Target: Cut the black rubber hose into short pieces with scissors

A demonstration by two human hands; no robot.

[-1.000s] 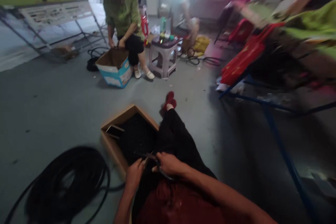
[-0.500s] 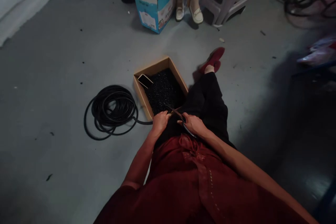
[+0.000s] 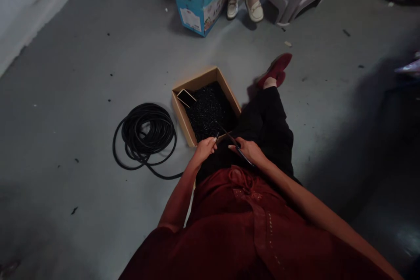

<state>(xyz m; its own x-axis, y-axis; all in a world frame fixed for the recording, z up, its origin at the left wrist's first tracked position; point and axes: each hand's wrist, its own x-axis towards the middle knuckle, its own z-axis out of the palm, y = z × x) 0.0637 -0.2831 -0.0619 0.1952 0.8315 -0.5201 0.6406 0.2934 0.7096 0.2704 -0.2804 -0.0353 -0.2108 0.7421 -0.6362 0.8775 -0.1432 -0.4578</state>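
My left hand [image 3: 205, 148] is closed, with a short dark end of black tubing [image 3: 217, 135] showing past its fingertips. Scissors [image 3: 229, 134] are in my right hand [image 3: 251, 151], which is wrapped around the handles. Their blades point up and left over the near edge of a cardboard box [image 3: 180, 118]. Many small black pieces [image 3: 210, 107] fill the box, and a phone-like dark rectangle [image 3: 187, 98] lies in its left corner. To the left, a coil of black tubing [image 3: 149, 133] rests on the floor. Its loose length runs to my left forearm, where it is hidden.
A blue and white carton [image 3: 188, 4] stands ahead, beside another person's white shoes [image 3: 254, 11]. A grey plastic stool [image 3: 295, 2] is right of them. My crossed leg and red shoe [image 3: 277, 68] are right of the box. Dark scraps dot the floor.
The scissor blades have come away from my left hand and look closed together. The tubing's loose length has shifted lower, toward my forearm. The whole view has moved slightly.
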